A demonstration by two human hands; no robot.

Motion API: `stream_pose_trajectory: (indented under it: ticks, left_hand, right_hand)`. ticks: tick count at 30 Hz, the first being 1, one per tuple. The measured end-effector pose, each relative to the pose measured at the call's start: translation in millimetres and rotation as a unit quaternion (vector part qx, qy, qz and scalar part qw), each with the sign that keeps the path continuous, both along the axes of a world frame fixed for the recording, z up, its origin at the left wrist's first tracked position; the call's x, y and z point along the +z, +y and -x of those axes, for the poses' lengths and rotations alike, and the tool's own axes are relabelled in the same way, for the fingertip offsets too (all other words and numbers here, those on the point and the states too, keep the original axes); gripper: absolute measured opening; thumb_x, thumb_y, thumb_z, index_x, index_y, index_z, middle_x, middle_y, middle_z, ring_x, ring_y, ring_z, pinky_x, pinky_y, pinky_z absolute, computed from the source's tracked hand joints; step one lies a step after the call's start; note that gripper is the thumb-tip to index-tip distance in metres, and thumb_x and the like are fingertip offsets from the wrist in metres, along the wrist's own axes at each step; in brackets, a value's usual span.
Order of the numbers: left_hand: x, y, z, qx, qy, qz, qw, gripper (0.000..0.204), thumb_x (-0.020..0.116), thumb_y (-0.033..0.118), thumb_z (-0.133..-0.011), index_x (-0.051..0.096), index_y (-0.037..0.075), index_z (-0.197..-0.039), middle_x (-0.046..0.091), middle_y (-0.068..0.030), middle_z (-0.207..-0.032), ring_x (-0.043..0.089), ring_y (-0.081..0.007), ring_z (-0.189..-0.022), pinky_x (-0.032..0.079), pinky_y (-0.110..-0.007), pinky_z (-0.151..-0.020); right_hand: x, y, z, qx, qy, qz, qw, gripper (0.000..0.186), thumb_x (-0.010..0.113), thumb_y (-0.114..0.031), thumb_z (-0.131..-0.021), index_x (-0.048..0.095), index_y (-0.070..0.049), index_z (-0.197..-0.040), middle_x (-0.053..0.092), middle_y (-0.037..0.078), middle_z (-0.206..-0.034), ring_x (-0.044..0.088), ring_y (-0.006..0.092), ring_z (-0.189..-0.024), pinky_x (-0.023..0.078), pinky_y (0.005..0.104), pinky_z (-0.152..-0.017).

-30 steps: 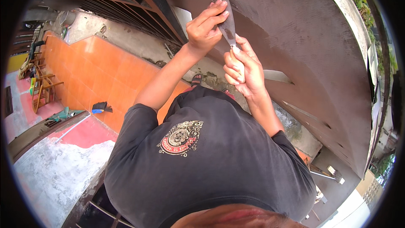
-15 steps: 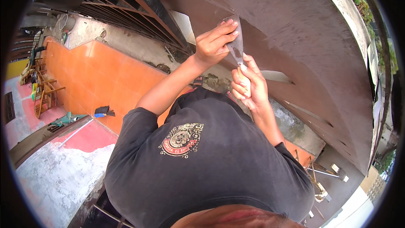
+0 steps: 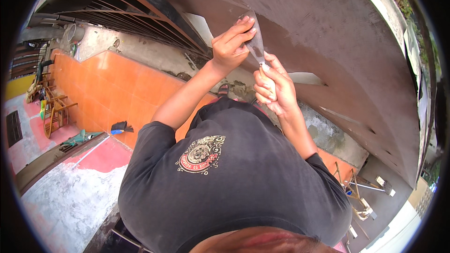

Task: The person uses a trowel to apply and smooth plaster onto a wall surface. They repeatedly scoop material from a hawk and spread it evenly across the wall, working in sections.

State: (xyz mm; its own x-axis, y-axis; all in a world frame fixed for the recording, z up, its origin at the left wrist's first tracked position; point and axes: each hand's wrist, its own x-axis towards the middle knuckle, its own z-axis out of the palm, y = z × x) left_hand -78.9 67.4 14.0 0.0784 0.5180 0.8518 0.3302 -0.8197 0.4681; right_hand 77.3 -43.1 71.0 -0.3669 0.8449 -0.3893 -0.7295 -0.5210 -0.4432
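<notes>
A putty knife (image 3: 256, 46) with a broad metal blade and a pale handle is in both my hands, its edge up against a brown, smoothly coated wall (image 3: 323, 33). My right hand (image 3: 280, 89) wraps round the handle, thumb up near the base of the blade. On the blade's left side rest the fingers of my left hand (image 3: 230, 48), pressed close to its edge. Grey smears mark the metal. Where the blade's tip meets the wall, a slightly different shade of coating shows; the left thumb is partly hidden.
Dark metal bars (image 3: 145, 21) stand at the upper left, close to the wall. Below them runs a ledge of orange tiles (image 3: 108, 89). A broom (image 3: 123, 127) lies at its near edge, with a wooden chair (image 3: 57, 110) farther left. A brush (image 3: 385, 185) is at the lower right.
Both hands and the putty knife have shifted slightly up and left along the wall. The grip looks the same.
</notes>
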Motion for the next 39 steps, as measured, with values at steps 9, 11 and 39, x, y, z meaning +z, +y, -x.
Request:
stream_pose_trajectory:
  ticks: [9,11,39]
  left_hand:
    - [0,5,11,-0.011,0.032,-0.045,0.998,0.035,0.068,-0.016,-0.067,0.076,-0.001,-0.097,0.076,-0.0155,-0.118,0.073,-0.0312,-0.114,0.059,-0.042,-0.102]
    - [1,6,13,0.015,0.01,-0.018,1.0,0.035,0.068,-0.017,-0.068,0.077,-0.001,-0.097,0.076,-0.0146,-0.117,0.073,-0.0308,-0.114,0.059,-0.042,-0.102]
    - [26,29,28,-0.022,0.035,-0.113,0.993,0.04,0.062,-0.018,-0.063,0.077,-0.001,-0.096,0.076,-0.0141,-0.118,0.073,-0.031,-0.114,0.059,-0.042,-0.102]
  right_hand:
    - [-7,5,8,0.004,0.004,0.007,1.0,0.033,0.051,-0.018,-0.109,0.046,-0.021,-0.141,0.046,0.003,-0.069,0.034,0.007,-0.041,0.029,0.024,-0.036]
    - [-8,6,10,0.026,0.029,-0.024,0.999,0.032,0.051,-0.018,-0.109,0.047,-0.022,-0.141,0.046,0.003,-0.069,0.033,0.0071,-0.041,0.029,0.0242,-0.036]
    - [-3,18,33,-0.005,0.057,-0.082,0.995,0.032,0.05,-0.018,-0.109,0.049,-0.023,-0.141,0.046,0.004,-0.069,0.035,0.0077,-0.042,0.027,0.0224,-0.037]
